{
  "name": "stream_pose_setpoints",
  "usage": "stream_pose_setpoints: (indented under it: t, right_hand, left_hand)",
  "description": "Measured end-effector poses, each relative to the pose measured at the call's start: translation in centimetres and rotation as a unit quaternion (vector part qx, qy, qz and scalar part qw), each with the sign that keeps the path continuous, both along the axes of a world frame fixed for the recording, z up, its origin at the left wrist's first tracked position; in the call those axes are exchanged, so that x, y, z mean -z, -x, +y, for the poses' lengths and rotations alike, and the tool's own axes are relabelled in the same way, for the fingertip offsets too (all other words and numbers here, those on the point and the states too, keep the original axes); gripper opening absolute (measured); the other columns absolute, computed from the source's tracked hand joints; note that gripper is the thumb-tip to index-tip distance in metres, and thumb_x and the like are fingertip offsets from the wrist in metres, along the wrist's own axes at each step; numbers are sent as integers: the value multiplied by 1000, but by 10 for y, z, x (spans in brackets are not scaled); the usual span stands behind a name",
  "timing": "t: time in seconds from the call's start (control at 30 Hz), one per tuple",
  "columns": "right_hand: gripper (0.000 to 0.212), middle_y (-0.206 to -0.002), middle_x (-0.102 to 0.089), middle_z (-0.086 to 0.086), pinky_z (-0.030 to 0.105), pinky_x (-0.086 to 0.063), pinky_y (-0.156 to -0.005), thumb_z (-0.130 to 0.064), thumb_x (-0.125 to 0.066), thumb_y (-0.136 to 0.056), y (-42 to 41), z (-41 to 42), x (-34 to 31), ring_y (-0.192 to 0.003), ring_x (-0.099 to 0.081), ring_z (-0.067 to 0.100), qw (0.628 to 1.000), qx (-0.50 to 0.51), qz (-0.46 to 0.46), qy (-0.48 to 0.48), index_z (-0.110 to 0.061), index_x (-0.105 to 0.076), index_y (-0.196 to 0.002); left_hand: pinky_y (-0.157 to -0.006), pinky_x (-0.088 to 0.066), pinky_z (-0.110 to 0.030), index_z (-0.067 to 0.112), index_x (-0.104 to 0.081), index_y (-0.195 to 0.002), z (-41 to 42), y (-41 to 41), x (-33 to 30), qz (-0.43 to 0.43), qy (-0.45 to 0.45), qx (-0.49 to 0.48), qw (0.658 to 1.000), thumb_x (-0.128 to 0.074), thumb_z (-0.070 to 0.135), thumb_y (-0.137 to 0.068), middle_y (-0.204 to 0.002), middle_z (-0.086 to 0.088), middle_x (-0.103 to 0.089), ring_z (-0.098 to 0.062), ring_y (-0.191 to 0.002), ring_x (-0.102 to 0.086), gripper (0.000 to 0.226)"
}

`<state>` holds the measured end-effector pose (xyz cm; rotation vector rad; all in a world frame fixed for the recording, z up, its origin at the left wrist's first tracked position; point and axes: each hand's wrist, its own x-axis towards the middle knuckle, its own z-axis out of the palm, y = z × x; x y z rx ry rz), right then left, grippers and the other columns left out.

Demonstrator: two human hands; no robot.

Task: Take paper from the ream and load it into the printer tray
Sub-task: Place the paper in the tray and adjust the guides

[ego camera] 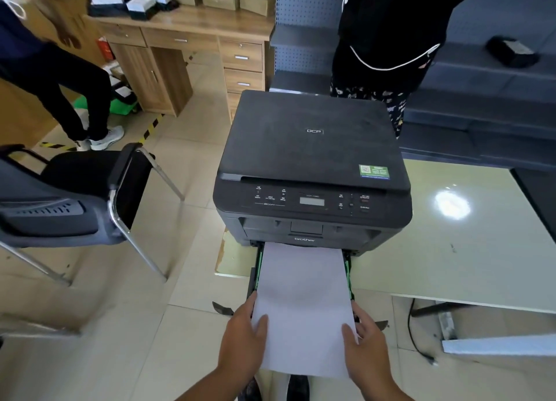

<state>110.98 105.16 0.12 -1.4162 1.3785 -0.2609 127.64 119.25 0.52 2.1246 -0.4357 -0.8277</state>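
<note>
A white paper stack [304, 304] lies half inside the pulled-out paper tray [348, 275] of the black Brother printer [313, 165], which stands at the corner of the pale green desk [451, 250]. The left hand [243, 337] and right hand [365, 345] grip the stack's near corners, thumbs on top.

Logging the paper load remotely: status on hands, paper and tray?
Left hand and right hand both gripping paper stack by its sides. Far end in open printer tray, near end still out. Nothing blocking.
</note>
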Motion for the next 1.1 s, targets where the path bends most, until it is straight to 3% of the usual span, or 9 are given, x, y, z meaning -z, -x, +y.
stream_pose_setpoints:
  t: [0.13,0.23,0.37,0.57,0.77,0.83,0.93,1.0,1.1]
  right_hand:
    - [46,-114,-71,-1,42,-55,-95,-3,-50,-96,-11,-15,0,-104,-68,16,1000,-7,9,6,-25,-53,-136]
    - [46,-117,-71,2,44,-55,-94,-4,-50,-95,-21,-26,6,-103,-68,20,1000,-7,18,3,-24,-53,-136]
    - [45,-117,-68,2,43,-55,-94,-5,-51,-96,-30,-35,10,-102,-67,23,1000,9,22,-3,-22,-51,-138]
    - [42,-118,-68,5,43,-53,-97,-8,-51,-96,-44,-49,22,-102,-65,25,999,12,24,17,-22,-54,-136]
    - [43,-112,-70,23,35,-44,-92,1,-58,-90,-62,-76,38,-93,-64,33,997,57,13,42,-9,-60,-132]
    - [40,-107,-70,28,33,-40,-91,6,-61,-87,-74,-83,34,-86,-61,31,997,74,-3,37,-2,-62,-127]
    - [39,-107,-68,33,32,-38,-93,8,-63,-86,-86,-93,27,-104,-65,40,994,102,-33,23,2,-63,-124]
    - [40,-112,-67,31,32,-39,-93,6,-63,-88,-85,-95,28,-110,-64,40,992,115,-47,11,1,-61,-128]
    - [41,-117,-68,23,33,-43,-93,1,-60,-92,-82,-94,33,-100,-65,34,992,114,-45,8,-7,-59,-132]
  left_hand:
    - [-84,-56,-32,37,-51,-131,-7,-12,7,-15,-17,18,1000,-55,22,-92,-110,16,-69,-6,-97,-64,42]
    - [-64,-46,-20,35,-58,-122,-13,-18,9,-32,-14,20,999,-54,18,-92,-97,13,-71,-7,-78,-62,35]
    - [-55,-40,-18,32,-63,-116,-15,-23,9,-40,-29,18,999,-55,14,-91,-83,17,-70,-3,-63,-59,32]
    - [-57,-46,-23,26,-69,-100,-15,-26,9,-39,-33,-20,998,-57,16,-92,-72,20,-68,-1,-60,-61,18]
    - [-67,-44,-4,36,-73,-99,-16,-24,22,-57,-61,-19,996,-64,29,-81,-81,23,-72,7,-71,-60,21]
    - [-69,-49,-11,49,-69,-86,-14,-31,21,-59,-70,-11,996,-62,37,-76,-66,39,-63,14,-62,-56,17]
    - [-70,-46,-5,63,-52,-74,-10,-35,19,-54,-68,12,996,-63,33,-78,-57,56,-46,24,-61,-53,33]
    - [-68,-47,-5,53,-62,-90,-7,-32,17,-54,-62,13,997,-64,27,-81,-61,47,-57,17,-60,-58,27]
    - [-68,-50,-9,32,-72,-100,-7,-26,21,-69,-55,-15,996,-64,24,-83,-84,17,-75,4,-63,-64,20]
